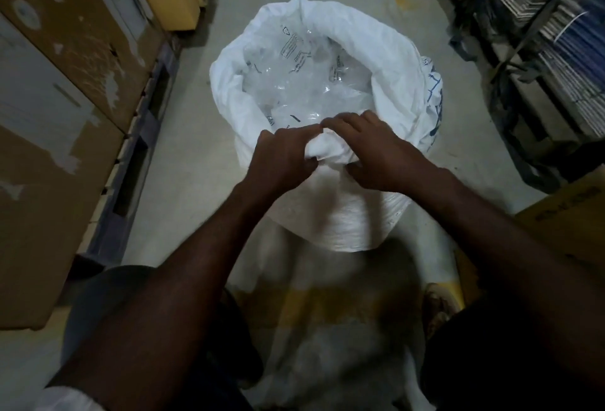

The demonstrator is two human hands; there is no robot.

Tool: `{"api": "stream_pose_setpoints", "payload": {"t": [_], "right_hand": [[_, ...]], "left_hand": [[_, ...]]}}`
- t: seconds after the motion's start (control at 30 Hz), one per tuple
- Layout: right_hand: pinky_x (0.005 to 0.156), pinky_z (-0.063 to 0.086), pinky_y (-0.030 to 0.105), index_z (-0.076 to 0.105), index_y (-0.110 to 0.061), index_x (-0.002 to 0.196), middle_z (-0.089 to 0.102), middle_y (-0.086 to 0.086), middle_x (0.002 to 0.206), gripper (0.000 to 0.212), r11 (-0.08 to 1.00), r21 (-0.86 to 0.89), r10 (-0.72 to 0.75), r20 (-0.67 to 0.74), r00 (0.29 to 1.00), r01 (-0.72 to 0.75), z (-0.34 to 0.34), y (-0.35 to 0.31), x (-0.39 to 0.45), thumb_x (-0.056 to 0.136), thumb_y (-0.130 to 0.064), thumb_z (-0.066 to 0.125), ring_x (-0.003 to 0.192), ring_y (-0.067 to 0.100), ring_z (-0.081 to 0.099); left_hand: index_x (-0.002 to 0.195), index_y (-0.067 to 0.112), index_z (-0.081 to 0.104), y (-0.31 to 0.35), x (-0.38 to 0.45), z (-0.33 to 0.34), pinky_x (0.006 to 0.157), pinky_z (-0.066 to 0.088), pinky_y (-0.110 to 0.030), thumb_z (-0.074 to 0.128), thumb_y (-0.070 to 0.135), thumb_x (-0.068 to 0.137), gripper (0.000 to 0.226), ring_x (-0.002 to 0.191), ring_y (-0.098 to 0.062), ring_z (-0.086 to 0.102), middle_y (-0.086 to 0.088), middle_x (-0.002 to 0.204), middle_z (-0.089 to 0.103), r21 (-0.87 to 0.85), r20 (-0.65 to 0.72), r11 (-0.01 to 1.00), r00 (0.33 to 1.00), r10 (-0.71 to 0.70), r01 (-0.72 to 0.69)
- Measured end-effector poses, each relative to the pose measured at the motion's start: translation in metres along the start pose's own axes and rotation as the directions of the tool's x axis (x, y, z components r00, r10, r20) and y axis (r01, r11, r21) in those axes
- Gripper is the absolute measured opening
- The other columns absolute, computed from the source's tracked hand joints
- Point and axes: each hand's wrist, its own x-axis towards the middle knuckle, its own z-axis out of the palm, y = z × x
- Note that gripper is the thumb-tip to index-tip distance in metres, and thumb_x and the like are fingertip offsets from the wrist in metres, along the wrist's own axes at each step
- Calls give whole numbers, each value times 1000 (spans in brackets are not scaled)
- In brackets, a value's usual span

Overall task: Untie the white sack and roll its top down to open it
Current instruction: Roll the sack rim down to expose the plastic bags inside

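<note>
The white woven sack (376, 50) stands on the floor in front of me with its mouth wide open. Clear plastic packets (304, 83) with black print fill the inside. The top edge is folded outward into a thick rolled rim on the far and right sides. My left hand (283, 157) grips the near rim of the sack, fingers curled over the bunched fabric. My right hand (373, 152) grips the same rim just to the right, thumb underneath and fingers over the top. The two hands almost touch. No tie or string is visible.
Stacked brown cardboard boxes (62, 90) on a dark pallet line the left side. Shelving with bundled flat stock (540, 18) runs along the right. A brown box (569, 214) sits near right. Grey concrete floor (196, 155) surrounds the sack.
</note>
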Motion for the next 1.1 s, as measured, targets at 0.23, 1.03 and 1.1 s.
{"api": "stream_pose_setpoints", "payload": {"t": [0.23, 1.03, 1.1], "right_hand": [[118, 33, 51, 15, -24, 167, 36, 15, 164, 101, 978, -176, 106, -59, 993, -115, -4, 30, -11, 82, -20, 69, 145, 39, 41], [79, 61, 46, 52, -28, 149, 46, 3, 161, 88, 975, -19, 211, -224, 951, -221, -9, 37, -15, 67, -3, 69, 101, 41, 72], [81, 61, 46, 56, -26, 147, 48, 3, 160, 87, 989, -17, 142, -196, 970, -149, -3, 37, -15, 65, 2, 65, 108, 38, 72]], "left_hand": [[102, 26, 55, 2, -2, -9, 68, 50, -42, 68, 37, 86, 23, 91, -31, 67, 2, 94, 72, 48, -51, 999, 999, 2, 0], [130, 37, 47, 13, -18, 0, 76, 55, -42, 72, 49, 79, 58, 98, -27, 67, 9, 115, 64, -10, 54, 998, 997, -56, 56], [146, 42, 44, 18, -19, 11, 80, 59, -46, 72, 65, 77, 78, 108, -26, 70, 10, 131, 64, 45, 57, 999, 998, -33, 30]]}}
